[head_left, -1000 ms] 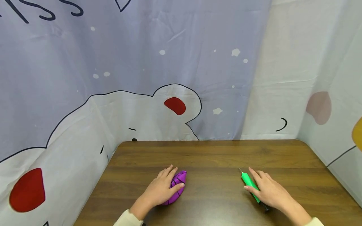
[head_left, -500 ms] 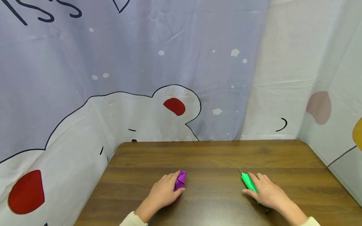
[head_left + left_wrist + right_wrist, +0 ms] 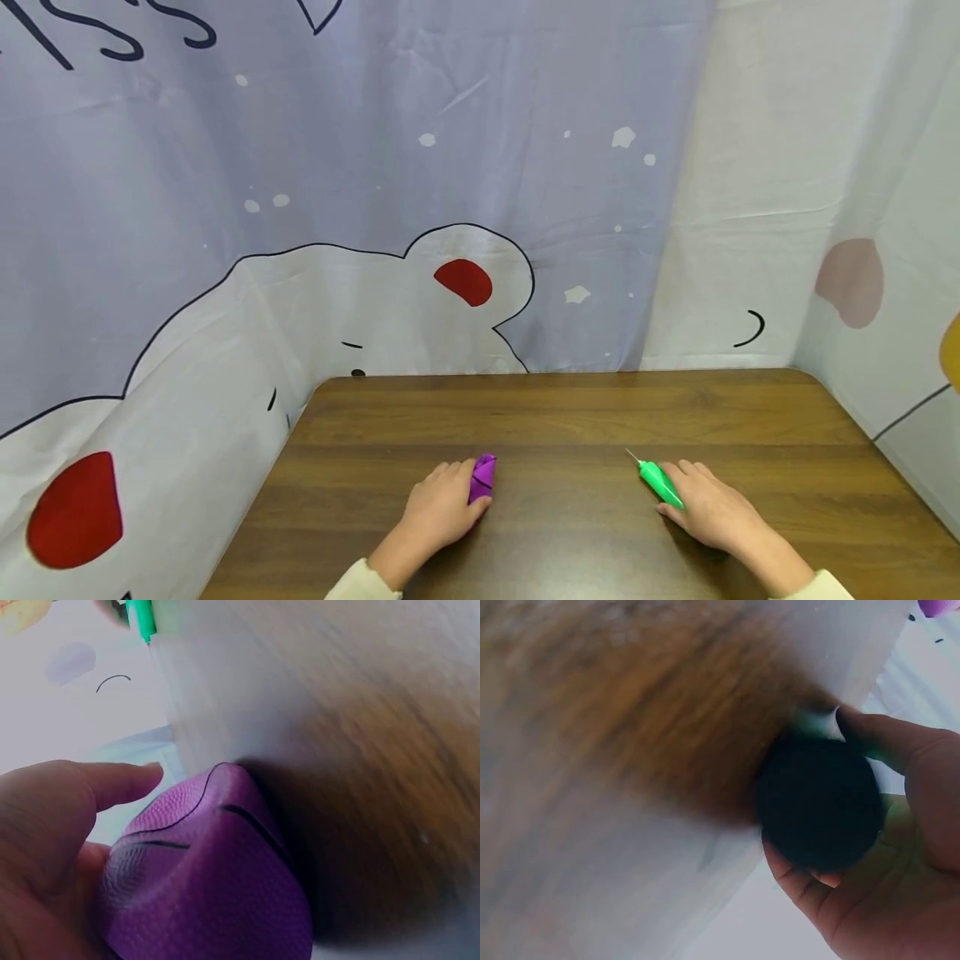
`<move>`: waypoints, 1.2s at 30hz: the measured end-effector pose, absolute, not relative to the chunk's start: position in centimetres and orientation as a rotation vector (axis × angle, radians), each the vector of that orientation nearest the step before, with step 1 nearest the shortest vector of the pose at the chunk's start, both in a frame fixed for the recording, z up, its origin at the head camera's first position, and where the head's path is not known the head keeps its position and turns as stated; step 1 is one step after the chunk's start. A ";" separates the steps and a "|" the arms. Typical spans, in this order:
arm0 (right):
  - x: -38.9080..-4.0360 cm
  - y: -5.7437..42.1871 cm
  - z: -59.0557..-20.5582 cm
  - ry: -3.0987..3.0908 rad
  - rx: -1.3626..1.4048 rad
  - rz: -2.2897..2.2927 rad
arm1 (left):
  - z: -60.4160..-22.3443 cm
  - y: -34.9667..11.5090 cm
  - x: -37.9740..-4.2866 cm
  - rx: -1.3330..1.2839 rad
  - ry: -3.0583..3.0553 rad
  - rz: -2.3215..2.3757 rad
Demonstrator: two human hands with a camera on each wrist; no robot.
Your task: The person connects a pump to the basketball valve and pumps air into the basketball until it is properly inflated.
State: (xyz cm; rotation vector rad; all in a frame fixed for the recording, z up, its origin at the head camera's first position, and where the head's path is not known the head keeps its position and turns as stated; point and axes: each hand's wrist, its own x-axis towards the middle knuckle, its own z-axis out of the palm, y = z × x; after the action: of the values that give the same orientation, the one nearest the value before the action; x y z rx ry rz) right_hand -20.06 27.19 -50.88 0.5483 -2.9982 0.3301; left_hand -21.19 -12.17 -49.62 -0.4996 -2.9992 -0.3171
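Observation:
At the middle left of the table, my left hand [image 3: 441, 504] grips a purple deflated ball [image 3: 483, 477], its fingers over the far side. The left wrist view shows the ball's [image 3: 217, 877] pebbled skin, black seams and caved-in folds, with the thumb beside it. On the right, my right hand [image 3: 712, 507] holds a green ball pump [image 3: 662, 485] with a thin needle pointing away to the left. The round black end of the pump [image 3: 821, 802] faces the right wrist camera, between thumb and fingers. Most of the pump's body is hidden under the hand.
Both hands work over a brown wooden table [image 3: 570, 417] with rounded far corners. A printed cloth curtain [image 3: 360, 308] hangs behind it and along both sides.
My left hand has slid right and settled round the ball, covering more of it. My right hand has closed round the pump, whose needle now points further left.

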 end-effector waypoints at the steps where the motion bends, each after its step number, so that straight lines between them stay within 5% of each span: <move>1: -20.1 27.2 -50.9 -2.991 0.563 0.323 | -49.6 -12.0 -21.2 -0.486 -3.000 -0.315; 13: -20.0 26.9 -50.5 -2.940 0.549 0.336 | -50.1 -11.8 -22.1 -0.436 -3.000 -0.299; 36: -18.9 24.4 -47.5 -2.753 0.638 0.339 | -45.5 -11.5 -19.2 -0.641 -2.886 -0.966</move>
State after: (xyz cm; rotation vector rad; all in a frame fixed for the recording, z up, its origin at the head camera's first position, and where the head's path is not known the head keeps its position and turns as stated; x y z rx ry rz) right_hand -18.94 24.42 -47.52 0.6381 -2.7531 0.3391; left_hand -19.18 -11.54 -45.51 -0.6413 -2.8863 -0.9655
